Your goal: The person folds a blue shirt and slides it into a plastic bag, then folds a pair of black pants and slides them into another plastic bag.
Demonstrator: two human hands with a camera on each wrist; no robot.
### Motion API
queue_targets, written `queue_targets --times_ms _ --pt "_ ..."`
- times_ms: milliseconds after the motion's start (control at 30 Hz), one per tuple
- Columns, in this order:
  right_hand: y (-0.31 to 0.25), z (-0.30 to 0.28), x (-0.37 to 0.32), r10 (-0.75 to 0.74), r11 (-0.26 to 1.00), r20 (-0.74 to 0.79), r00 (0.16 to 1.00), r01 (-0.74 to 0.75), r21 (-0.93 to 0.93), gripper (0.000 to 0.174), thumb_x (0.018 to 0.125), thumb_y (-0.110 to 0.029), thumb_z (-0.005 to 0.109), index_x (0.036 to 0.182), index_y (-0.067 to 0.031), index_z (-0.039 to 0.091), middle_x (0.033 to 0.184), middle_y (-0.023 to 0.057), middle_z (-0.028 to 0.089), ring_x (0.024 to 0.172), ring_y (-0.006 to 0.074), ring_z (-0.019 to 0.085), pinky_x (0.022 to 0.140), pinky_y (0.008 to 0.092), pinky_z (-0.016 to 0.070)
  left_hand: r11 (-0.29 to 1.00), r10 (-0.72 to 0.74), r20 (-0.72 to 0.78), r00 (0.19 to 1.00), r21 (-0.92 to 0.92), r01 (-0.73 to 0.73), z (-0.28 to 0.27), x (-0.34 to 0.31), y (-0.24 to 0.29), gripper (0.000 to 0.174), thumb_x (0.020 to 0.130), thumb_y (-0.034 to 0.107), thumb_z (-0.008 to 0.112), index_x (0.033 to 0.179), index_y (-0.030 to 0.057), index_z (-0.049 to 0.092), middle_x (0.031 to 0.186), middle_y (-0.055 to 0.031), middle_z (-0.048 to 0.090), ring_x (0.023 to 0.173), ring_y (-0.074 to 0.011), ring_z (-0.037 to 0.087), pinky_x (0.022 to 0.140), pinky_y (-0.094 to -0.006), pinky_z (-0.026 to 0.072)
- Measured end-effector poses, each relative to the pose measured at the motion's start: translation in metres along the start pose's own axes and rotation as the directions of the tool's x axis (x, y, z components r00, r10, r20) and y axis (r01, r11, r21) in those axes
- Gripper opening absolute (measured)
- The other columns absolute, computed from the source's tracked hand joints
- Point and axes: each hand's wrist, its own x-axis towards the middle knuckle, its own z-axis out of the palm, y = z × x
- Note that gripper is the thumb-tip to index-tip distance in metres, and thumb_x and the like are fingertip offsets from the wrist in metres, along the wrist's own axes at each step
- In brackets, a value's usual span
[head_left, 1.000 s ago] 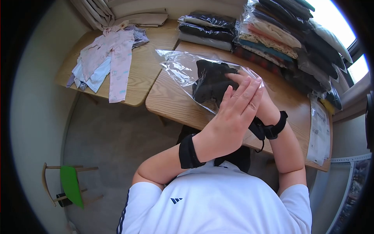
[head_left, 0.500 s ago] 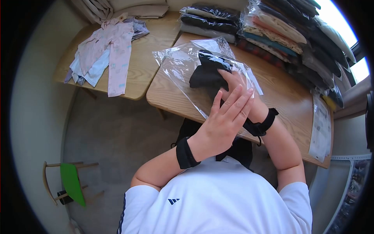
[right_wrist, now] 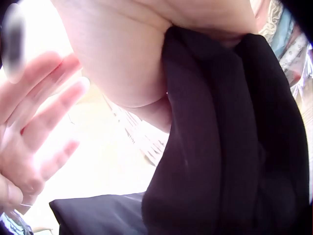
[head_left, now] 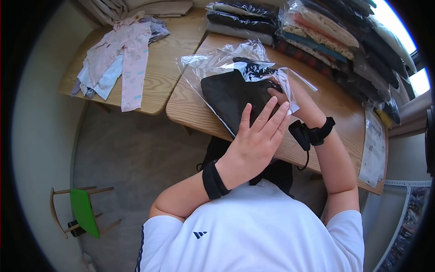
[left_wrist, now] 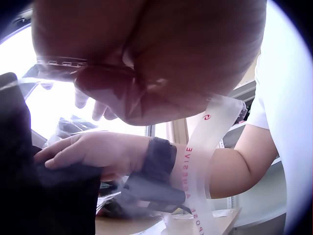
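Black garment: mostly inside clear plastic bag, at near edge of bench. Left hand: fingers straight, pressing flat on bag. Right hand: at bag mouth, gripping garment. Bagged clothes stack: behind.

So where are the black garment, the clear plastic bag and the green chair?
black garment (head_left: 226,97): head view, its flat middle.
clear plastic bag (head_left: 201,62): head view, its crinkled empty corner.
green chair (head_left: 82,213): head view, its green panel.

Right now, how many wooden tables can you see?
2: the right table under the clear bag, the left table bearing pink clothes. Others may be hidden beyond the frame.
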Motion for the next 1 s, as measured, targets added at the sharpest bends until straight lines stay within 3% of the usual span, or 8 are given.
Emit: queue_targets --times_ms 133,267,533,600,633,767,900,1000 --pt "-0.004 -0.005 0.004 0.689 0.178 0.268 0.673 -0.516 0.838 0.034 0.086 -0.009 0.061 0.117 0.0006 0.052 0.102 0.0152 0.059 0.090 0.0254 0.058 0.082 0.0337 0.0468 1.000 0.020 0.046 0.999 0.011 -0.021 0.003 -0.002 -0.001 0.053 0.080 0.002 0.048 0.132 -0.0034 0.043 0.146 -0.0139 0.032 0.139 -0.0302 0.024 0.109 -0.0570 0.0069" --pt "-0.006 0.002 -0.013 0.340 0.937 -0.056 0.939 -0.333 0.104 0.034 0.087 -0.011 0.058 0.118 0.0019 0.051 0.102 0.0167 0.059 0.089 0.0269 0.057 0.082 0.0343 0.0470 0.999 0.042 0.098 0.994 -0.007 -0.042 0.006 -0.001 0.000 0.053 0.080 0.003 0.049 0.132 -0.0033 0.044 0.144 -0.0141 0.034 0.138 -0.0289 0.025 0.109 -0.0565 0.0077" --pt "-0.015 0.032 -0.025 0.098 0.889 -0.427 0.899 -0.272 -0.369 0.036 0.089 -0.016 0.054 0.118 0.0046 0.049 0.104 0.0215 0.059 0.094 0.0332 0.059 0.083 0.0351 0.0469 0.999 0.044 0.145 0.989 -0.027 -0.040 -0.004 -0.012 -0.003 0.058 0.077 -0.003 0.048 0.135 -0.0026 0.040 0.145 -0.0138 0.034 0.138 -0.0291 0.027 0.109 -0.0562 0.0093" --pt "-0.041 0.039 -0.028 0.156 0.969 -0.364 0.918 -0.214 -0.125 0.033 0.085 -0.020 0.052 0.113 -0.0021 0.055 0.114 0.0217 0.056 0.108 0.0355 0.052 0.089 0.0418 0.0432 0.995 0.011 0.076 0.997 -0.097 -0.003 -0.001 -0.013 -0.005 0.060 0.076 -0.006 0.047 0.136 -0.0027 0.038 0.146 -0.0138 0.033 0.138 -0.0298 0.027 0.110 -0.0555 0.0091" --pt "-0.046 0.036 -0.030 -0.074 0.822 -0.177 0.981 -0.040 -0.568 0.033 0.082 -0.017 0.054 0.112 -0.0055 0.059 0.117 0.0183 0.057 0.110 0.0328 0.052 0.095 0.0384 0.0407 0.994 0.004 0.063 0.998 -0.105 0.003 0.000 -0.012 -0.005 0.061 0.076 -0.007 0.046 0.136 -0.0027 0.038 0.147 -0.0141 0.031 0.138 -0.0301 0.026 0.110 -0.0548 0.0086" --pt "-0.015 0.042 -0.006 -0.185 0.750 0.081 0.979 0.194 -0.632 0.040 0.083 -0.024 0.056 0.120 -0.0085 0.056 0.119 0.0157 0.057 0.113 0.0315 0.050 0.102 0.0428 0.0357 0.990 0.000 0.017 1.000 -0.143 0.002 0.002 -0.012 -0.005 0.061 0.076 -0.007 0.046 0.136 -0.0026 0.038 0.147 -0.0138 0.031 0.138 -0.0305 0.027 0.110 -0.0547 0.0094" --pt "-0.009 0.041 0.006 0.387 0.740 0.011 0.922 -0.303 -0.600 0.060 0.089 -0.043 0.052 0.132 -0.0008 0.043 0.129 0.0239 0.049 0.126 0.0369 0.040 0.102 0.0479 0.0326 0.991 0.013 0.008 1.000 -0.133 -0.012 0.001 -0.012 -0.005 0.062 0.075 -0.008 0.046 0.136 -0.0023 0.039 0.147 -0.0147 0.032 0.137 -0.0314 0.028 0.110 -0.0549 0.0114" --pt "0.005 0.054 0.006 0.380 0.767 -0.100 0.920 -0.374 -0.521 0.066 0.085 -0.046 0.054 0.130 0.0015 0.044 0.126 0.0203 0.052 0.123 0.0333 0.040 0.100 0.0483 0.0313 0.993 0.026 0.026 0.999 -0.118 -0.022 0.002 -0.013 -0.006 0.062 0.074 -0.008 0.047 0.135 -0.0006 0.041 0.146 -0.0151 0.033 0.137 -0.0318 0.030 0.110 -0.0548 0.0123"
